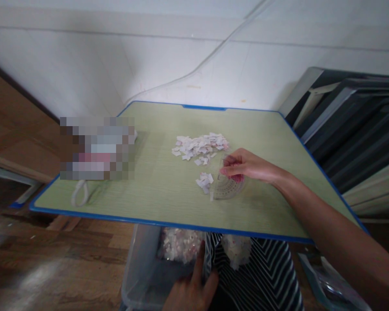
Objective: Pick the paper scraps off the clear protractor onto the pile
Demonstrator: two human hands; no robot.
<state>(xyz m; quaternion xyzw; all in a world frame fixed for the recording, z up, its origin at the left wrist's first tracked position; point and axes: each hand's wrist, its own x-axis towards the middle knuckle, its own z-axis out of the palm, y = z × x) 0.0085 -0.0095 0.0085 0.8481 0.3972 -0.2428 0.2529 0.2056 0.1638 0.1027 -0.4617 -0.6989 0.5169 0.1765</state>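
My right hand (251, 166) is closed on a clear protractor (228, 188), holding it upright or tilted just above the green tabletop. Something pink (236, 176) shows beneath the fingers; its kind is unclear. Just left of the protractor lies a small heap of white paper slips (205, 181). A larger pile of such slips (199, 146) spreads behind it. Below the front edge of the table, my left hand (191, 291) has its index finger stretched out and thumb apart, beside the rim of a clear plastic bin (141, 268). Nothing shows in that hand.
Blue edging borders the green table (155, 185). A blurred-out object (99, 151) with a white strap loop (80, 193) lies at its left. Small clear packets (181, 245) fill part of the bin; more pale pieces (237, 250) rest on my lap. Dark panels (359, 112) lean at right.
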